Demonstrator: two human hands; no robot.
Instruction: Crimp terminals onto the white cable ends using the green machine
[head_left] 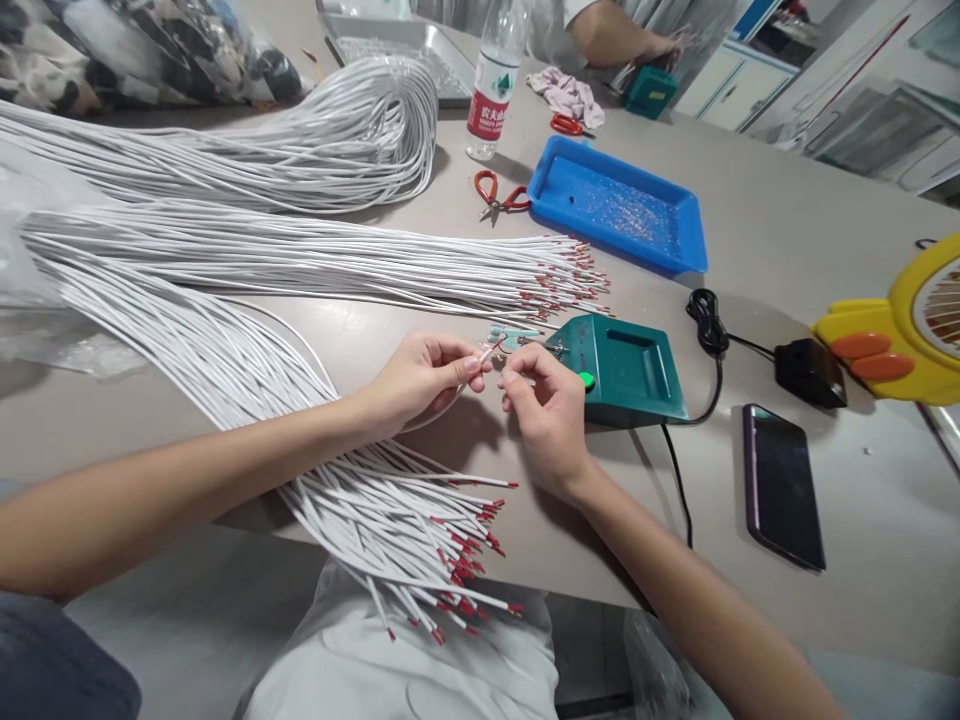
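Pinches white wire (pixel 486 354) in left hand (pixel 420 382) fingers, tip toward green device (pixel 626 372); braces pinched right hand (pixel 546 412) fingers beside tip, likely steadying.

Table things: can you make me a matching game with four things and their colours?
Things:
1. tray
2. phone
3. fan
4. held wire

Colours:
A. yellow
B. white
C. blue
D. black

Pairs: 1-C, 2-D, 3-A, 4-B
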